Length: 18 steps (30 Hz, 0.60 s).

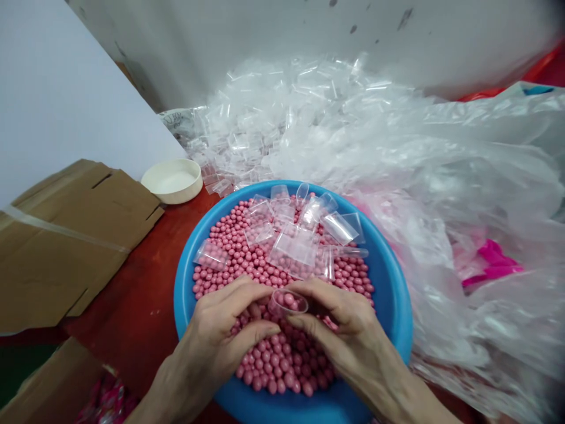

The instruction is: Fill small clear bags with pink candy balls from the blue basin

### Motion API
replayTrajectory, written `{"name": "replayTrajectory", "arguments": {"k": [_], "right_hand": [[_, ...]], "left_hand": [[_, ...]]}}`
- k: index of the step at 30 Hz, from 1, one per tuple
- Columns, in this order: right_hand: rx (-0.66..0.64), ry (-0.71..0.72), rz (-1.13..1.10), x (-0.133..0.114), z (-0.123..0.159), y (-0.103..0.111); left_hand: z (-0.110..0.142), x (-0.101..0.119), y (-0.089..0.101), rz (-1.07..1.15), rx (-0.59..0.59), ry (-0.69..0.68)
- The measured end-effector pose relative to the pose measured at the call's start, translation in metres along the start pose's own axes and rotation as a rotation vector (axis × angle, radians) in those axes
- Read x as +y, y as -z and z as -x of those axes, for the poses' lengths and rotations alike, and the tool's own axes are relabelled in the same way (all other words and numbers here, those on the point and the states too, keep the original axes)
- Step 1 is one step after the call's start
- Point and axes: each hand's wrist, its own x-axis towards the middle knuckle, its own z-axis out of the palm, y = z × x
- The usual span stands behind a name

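A small clear plastic cup (278,307) with pink candy balls (289,299) in it stands between my hands, its round rim facing up. My right hand (342,321) pinches it from the right, index finger behind and thumb in front. From the other side my left hand (225,321) curls against it, the index fingertip at the rim and the thumb lower down. Both hands are over a blue basin (399,294) filled with pink balls. Several clear plastic cups (295,247) lie on the balls beyond my fingers. The cup's lower part is hidden.
Behind the basin rises a big heap of clear plastic pieces (265,118). Thin plastic bags (485,176) crowd the right side. A cream round dish (176,197) and flattened cardboard (66,235) lie left on the red tabletop (145,294). An open carton (62,377) stands lower left.
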Motion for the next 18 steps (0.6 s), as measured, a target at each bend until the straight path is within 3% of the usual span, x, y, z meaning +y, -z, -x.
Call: {"name": "replayTrajectory", "arguments": {"k": [6, 11, 13, 18], "right_hand": [[0.013, -0.019, -0.015, 0.0047, 0.0048, -0.0082], [0.103, -0.018, 0.06, 0.004, 0.0057, -0.0092], [0.117, 0.04, 0.095, 0.0026, 0.0035, -0.008], [0.005, 0.183, 0.081, 0.0016, -0.0014, -0.0074]], "left_hand": [[-0.0024, 0.0006, 0.0012, 0.151, -0.034, 0.065], [-0.0038, 0.0026, 0.0013, 0.192, 0.029, 0.214], [-0.0042, 0.0024, 0.0011, 0.197, 0.041, 0.239], [-0.002, -0.0005, 0.0005, 0.159, -0.052, 0.209]]}}
